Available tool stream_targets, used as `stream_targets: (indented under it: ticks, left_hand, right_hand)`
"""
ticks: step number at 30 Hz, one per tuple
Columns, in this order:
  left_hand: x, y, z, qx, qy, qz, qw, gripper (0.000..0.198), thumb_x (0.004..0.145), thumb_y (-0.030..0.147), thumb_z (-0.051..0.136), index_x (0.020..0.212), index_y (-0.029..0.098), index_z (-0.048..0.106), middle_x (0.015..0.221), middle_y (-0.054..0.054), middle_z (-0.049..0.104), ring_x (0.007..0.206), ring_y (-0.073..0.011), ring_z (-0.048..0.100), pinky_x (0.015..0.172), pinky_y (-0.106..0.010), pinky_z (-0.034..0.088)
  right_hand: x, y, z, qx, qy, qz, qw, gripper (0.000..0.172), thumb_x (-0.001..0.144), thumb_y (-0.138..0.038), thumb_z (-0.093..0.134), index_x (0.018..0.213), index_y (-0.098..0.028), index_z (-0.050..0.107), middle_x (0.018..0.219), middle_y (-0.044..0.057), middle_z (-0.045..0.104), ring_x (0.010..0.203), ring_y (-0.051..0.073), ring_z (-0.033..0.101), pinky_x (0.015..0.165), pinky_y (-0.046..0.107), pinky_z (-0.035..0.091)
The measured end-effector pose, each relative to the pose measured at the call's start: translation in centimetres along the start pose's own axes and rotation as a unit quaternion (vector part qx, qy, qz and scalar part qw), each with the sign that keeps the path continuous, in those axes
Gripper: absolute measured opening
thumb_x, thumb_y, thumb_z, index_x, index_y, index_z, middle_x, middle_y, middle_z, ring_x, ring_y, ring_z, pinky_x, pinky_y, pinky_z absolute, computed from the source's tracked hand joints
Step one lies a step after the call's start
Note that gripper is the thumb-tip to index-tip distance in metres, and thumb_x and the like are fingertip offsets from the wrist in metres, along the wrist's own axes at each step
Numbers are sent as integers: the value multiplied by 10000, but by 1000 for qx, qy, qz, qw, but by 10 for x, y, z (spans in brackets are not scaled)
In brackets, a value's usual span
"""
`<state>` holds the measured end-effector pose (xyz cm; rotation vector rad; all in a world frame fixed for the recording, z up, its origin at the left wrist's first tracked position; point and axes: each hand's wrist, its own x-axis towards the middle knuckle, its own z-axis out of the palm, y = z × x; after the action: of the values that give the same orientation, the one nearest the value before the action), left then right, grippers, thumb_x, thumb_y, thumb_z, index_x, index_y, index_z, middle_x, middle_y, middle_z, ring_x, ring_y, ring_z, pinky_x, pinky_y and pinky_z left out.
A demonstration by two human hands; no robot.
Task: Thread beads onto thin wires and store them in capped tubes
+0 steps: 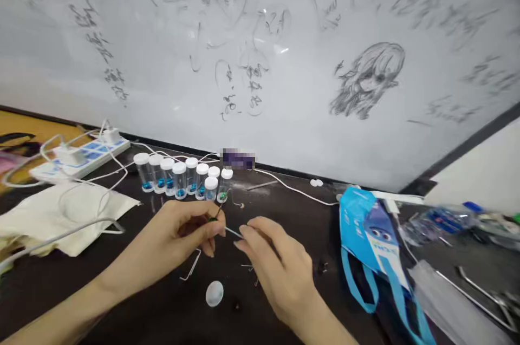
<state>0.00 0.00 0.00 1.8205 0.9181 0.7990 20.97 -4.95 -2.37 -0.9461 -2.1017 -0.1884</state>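
Observation:
My left hand (pixel 184 234) and my right hand (pixel 272 258) meet above a dark table (pixel 134 301). Both pinch the ends of a thin metal wire (pixel 232 232). A small green bead (pixel 222 196) sits on the wire's upper end, just above my left fingers. Behind the hands stands a row of several clear vials (pixel 179 174) with white caps and blue beads inside. A white vial cap (pixel 214 293) lies on the table below the hands. A bent wire (pixel 190 270) rests beside my left wrist.
A white power strip (pixel 81 155) with cables lies at the back left, beside a cream cloth (pixel 52 215). A blue bag (pixel 374 236) and clear plastic packaging (pixel 447 291) fill the right side. A scribbled whiteboard (pixel 284 52) rises behind the table.

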Motion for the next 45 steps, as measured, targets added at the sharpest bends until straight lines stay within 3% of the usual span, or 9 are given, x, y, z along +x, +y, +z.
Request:
stream_targets:
  ticks: [3,7,11,17,22,26,32,36,45]
  left_hand:
    - [-7,3,1,-5,-5,1,1000,229,939,337,533,781,200,626,628,31,644,601,-124,645,577,-198,474]
    - [-10,4,3,-7,-2,9,1000,210,932,331,543,796,205,642,622,33,642,588,-122,639,566,-194,473]
    - [-10,5,6,16,17,34,999,222,932,322,539,784,206,658,599,34,641,576,-120,639,547,-185,464]
    - [-14,3,12,55,47,73,995,176,927,269,534,801,213,644,620,39,666,574,-123,655,545,-188,473]
    - [-17,0,14,107,72,122,984,144,929,208,517,832,211,625,639,50,640,563,-100,632,557,-178,459]
    - [-18,-1,14,119,85,141,979,141,931,194,514,844,215,623,669,46,645,569,-95,629,554,-174,459]
    - [-17,0,13,69,96,112,987,103,906,232,574,964,244,659,711,40,709,615,-125,689,589,-185,517]
    - [-16,-1,13,51,85,81,992,84,892,253,598,940,235,664,698,34,714,595,-128,683,570,-188,522]
    - [-21,5,14,82,92,124,985,107,893,238,582,871,218,685,815,-4,753,680,-152,707,593,-192,542]
  right_hand:
    - [-4,-2,2,-18,17,-27,999,253,973,-109,464,1176,-152,608,1034,117,699,874,222,678,753,313,578]
    - [-5,-3,2,-5,10,-36,999,259,951,-65,499,1180,-112,611,917,114,690,772,203,660,657,303,545]
    - [-2,-7,0,134,-24,95,986,252,956,-106,524,1173,-189,623,750,21,652,632,140,631,597,261,522]
    - [5,-10,3,438,-62,316,839,181,955,-260,561,1120,-250,636,685,-33,613,480,77,611,413,142,466]
    - [9,-7,5,511,-47,352,783,164,913,-294,637,1055,-216,656,660,-29,634,433,53,587,379,104,428]
    - [9,-6,7,531,-38,360,766,176,895,-300,665,1040,-201,662,649,-25,650,414,53,581,358,99,418]
    - [10,-4,8,529,-30,353,771,192,887,-296,672,780,-139,692,633,14,682,452,69,607,431,139,483]
    - [11,-3,7,516,-33,352,780,196,894,-306,663,796,-139,689,646,18,683,500,84,628,464,151,491]
    - [7,-6,4,562,-65,354,745,253,901,-357,645,787,-132,655,680,40,703,474,93,629,411,155,468]
